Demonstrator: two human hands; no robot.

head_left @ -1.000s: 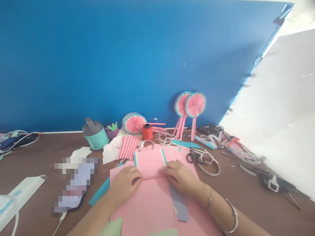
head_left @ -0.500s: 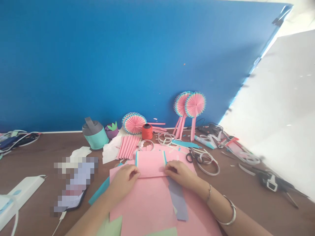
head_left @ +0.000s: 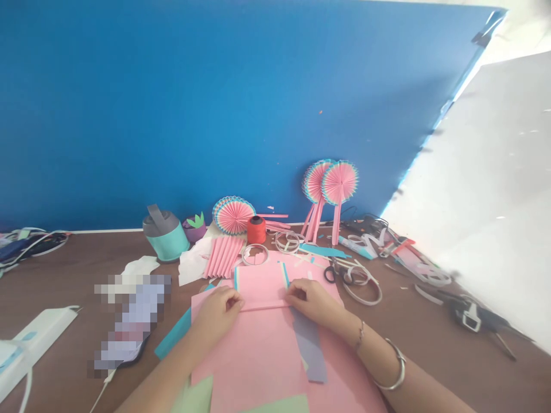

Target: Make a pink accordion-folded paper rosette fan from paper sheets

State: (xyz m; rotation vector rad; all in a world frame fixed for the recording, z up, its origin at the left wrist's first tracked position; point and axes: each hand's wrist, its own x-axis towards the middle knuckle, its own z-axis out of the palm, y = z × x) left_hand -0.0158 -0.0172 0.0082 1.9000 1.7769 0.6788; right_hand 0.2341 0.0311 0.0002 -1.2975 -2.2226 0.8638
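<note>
A pink paper strip [head_left: 260,284] with blue and white edges lies across larger pink sheets [head_left: 258,355]. My left hand [head_left: 220,307] pinches its near left corner between thumb and fingers. At the near right corner my right hand [head_left: 306,298] pinches the same strip. A narrow fold runs along the near edge between both hands. Just beyond the strip sit a pleated pink paper [head_left: 224,256], a tape roll [head_left: 255,254] and a red thread spool [head_left: 256,230]. Black-handled scissors [head_left: 330,274] lie right of my right hand, partly under another tape roll.
Pink paper fans [head_left: 340,182] lean on the blue panel [head_left: 215,103]; a round pleated one [head_left: 235,215] stands left of them. A teal cup [head_left: 167,241], phone [head_left: 133,327] and power strip [head_left: 38,344] are at left. A glue gun [head_left: 471,318] lies at right.
The strip's near edge is folded over a little more, and its far edge sits slightly higher and skewed. Both hands keep their pinch in nearly the same spot.
</note>
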